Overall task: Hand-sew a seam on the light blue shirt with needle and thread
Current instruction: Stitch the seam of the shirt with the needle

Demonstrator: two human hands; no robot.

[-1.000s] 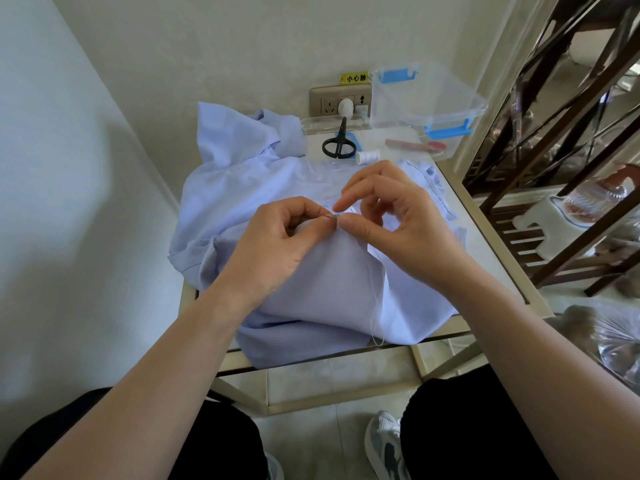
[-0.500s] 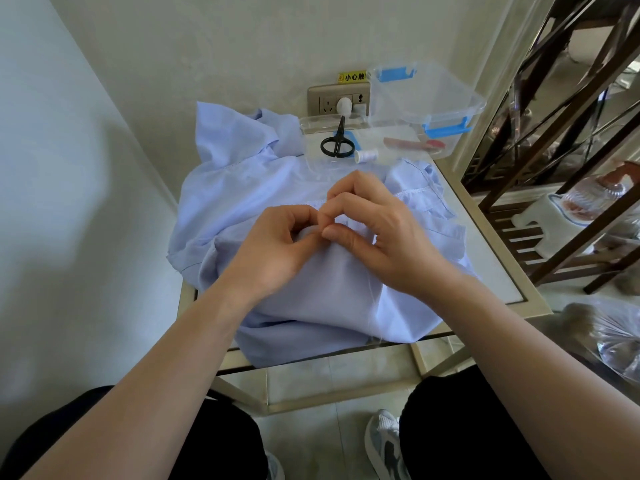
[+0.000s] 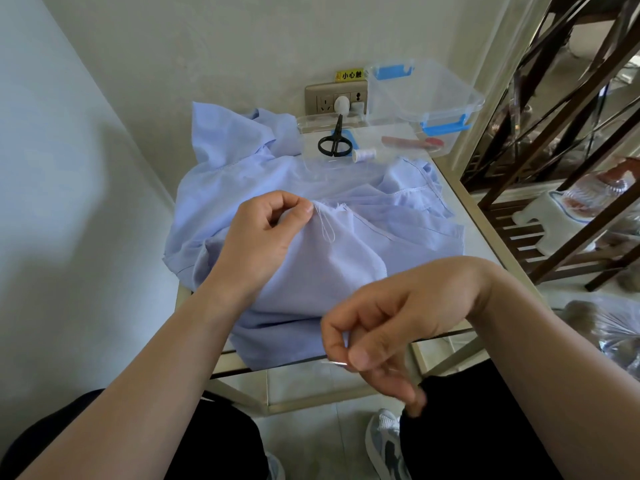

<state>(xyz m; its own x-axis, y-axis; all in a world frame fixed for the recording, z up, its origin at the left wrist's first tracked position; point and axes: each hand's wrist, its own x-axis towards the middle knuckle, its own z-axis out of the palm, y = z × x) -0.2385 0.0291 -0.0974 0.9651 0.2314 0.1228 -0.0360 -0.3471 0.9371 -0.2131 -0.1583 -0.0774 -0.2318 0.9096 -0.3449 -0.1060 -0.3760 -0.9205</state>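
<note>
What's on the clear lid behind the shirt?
Black scissors and a white thread spool lie on the clear lid. The clear box overlaps its right end. A red item shows through it, but whether it lies on the lid is unclear.

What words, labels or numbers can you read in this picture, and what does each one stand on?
"小心触": on the yellow sticker above the wall socket; a clear box hides where the line ends.
Small red mark at the sticker's left end: too small to read.
No text shows on the scissors, spool or shirt.
</note>
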